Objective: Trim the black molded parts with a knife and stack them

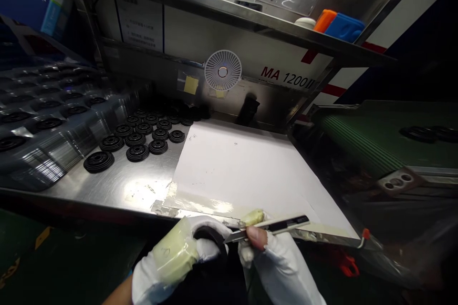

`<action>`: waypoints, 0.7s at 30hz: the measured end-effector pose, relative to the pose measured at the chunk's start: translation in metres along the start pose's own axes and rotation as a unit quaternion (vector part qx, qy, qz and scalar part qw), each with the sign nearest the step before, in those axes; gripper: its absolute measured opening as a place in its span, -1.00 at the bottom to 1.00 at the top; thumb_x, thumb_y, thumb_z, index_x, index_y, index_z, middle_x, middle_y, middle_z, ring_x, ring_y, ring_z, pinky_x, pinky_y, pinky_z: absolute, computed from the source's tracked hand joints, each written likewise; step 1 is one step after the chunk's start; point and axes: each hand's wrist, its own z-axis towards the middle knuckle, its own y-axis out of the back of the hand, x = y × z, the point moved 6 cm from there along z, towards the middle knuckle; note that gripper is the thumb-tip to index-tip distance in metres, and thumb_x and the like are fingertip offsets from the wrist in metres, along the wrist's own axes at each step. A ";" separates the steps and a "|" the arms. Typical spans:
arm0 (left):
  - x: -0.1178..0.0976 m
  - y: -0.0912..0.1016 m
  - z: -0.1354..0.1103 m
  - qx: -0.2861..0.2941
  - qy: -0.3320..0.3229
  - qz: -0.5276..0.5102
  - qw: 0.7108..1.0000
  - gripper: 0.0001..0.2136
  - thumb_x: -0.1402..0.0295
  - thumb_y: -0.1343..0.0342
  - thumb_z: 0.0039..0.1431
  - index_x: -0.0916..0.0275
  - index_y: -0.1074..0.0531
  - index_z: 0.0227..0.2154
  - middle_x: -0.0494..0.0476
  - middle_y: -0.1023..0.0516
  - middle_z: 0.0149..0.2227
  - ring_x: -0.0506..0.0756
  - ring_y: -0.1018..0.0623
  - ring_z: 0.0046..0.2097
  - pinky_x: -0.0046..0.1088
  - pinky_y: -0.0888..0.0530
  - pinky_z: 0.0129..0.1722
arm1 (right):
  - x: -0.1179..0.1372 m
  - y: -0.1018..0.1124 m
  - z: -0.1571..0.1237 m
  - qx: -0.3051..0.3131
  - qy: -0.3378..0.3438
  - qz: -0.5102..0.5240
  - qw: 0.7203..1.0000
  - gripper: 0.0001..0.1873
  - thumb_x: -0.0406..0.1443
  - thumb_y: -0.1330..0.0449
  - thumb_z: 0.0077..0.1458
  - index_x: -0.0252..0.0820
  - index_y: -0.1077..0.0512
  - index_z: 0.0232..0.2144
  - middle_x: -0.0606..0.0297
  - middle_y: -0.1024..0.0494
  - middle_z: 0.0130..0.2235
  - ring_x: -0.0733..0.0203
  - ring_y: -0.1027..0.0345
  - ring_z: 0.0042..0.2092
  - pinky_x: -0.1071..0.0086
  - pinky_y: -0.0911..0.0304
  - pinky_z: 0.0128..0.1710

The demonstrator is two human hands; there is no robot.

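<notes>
The left hand (168, 257) and the right hand (282, 267) both wear white gloves, and they are very close together at the near edge of the table (125, 190). The right fingers (255, 237) are closed and pinch the handle of a snap-off utility knife (272, 225), and its blade points toward the left hand. The left fingers (211, 229) are curled around a dark rounded piece (206, 234), which is partly hidden, so I cannot tell its exact shape. Yellowish tape (175, 250) is wrapped over the back of the left glove, and a small lump of the same tape (252, 217) sits just above the right fingers.

Just ahead of the fingers, a strip of tape (200, 202) holds a white sheet (229, 167) on the steel table. Farther to the left of the fingers, black round parts (137, 152) stand in rows on the table, and beyond them is a plastic tray (53, 119) with more of these parts. To the right, well apart from the fingers, lies a green belt (358, 143). Far ahead are a small fan (222, 71) and a steel shelf (214, 14) that carries a blue block (344, 27).
</notes>
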 end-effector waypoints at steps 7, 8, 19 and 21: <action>-0.009 -0.018 -0.004 0.073 0.042 -0.038 0.996 -0.82 0.38 -0.06 0.06 0.27 -0.53 -0.32 0.17 -0.52 -0.32 0.08 -0.46 -0.29 -0.39 -0.33 -0.18 | -0.003 -0.012 0.005 0.061 -0.025 -0.023 0.998 -0.72 -0.21 -0.22 -0.06 -0.25 -0.39 -0.68 0.31 -0.36 -0.62 0.31 -0.17 -0.56 0.43 -0.11 -0.55; -0.008 -0.018 -0.004 0.071 0.033 -0.031 0.996 -0.83 0.40 -0.05 0.05 0.27 -0.53 -0.34 0.17 -0.52 -0.32 0.08 -0.47 -0.28 -0.39 -0.32 -0.17 | -0.004 -0.010 0.005 0.051 -0.024 -0.024 0.998 -0.73 -0.21 -0.23 -0.07 -0.26 -0.39 -0.67 0.32 -0.36 -0.62 0.32 -0.16 -0.58 0.44 -0.10 -0.57; -0.013 0.069 0.010 -0.207 -0.050 0.189 0.959 -0.66 0.26 -0.10 0.00 0.16 -0.43 -0.12 0.16 -0.49 -0.12 0.20 -0.46 -0.15 -0.32 -0.41 -0.21 | -0.008 0.059 -0.028 0.029 -0.133 -0.107 0.985 -0.66 -0.08 -0.30 -0.16 -0.22 -0.44 -0.41 0.42 -0.32 -0.65 0.42 -0.12 -0.63 0.54 0.04 -0.65; -0.034 0.097 0.014 -0.262 -0.138 0.344 0.891 -0.69 0.33 -0.13 -0.05 0.11 -0.49 -0.17 0.11 -0.50 -0.10 0.25 -0.39 -0.01 -0.27 -0.24 0.04 | 0.008 0.086 -0.031 -0.019 -0.117 -0.167 0.979 -0.68 -0.08 -0.23 -0.05 -0.21 -0.45 -0.34 0.42 -0.32 -0.64 0.44 -0.10 -0.65 0.56 0.04 -0.66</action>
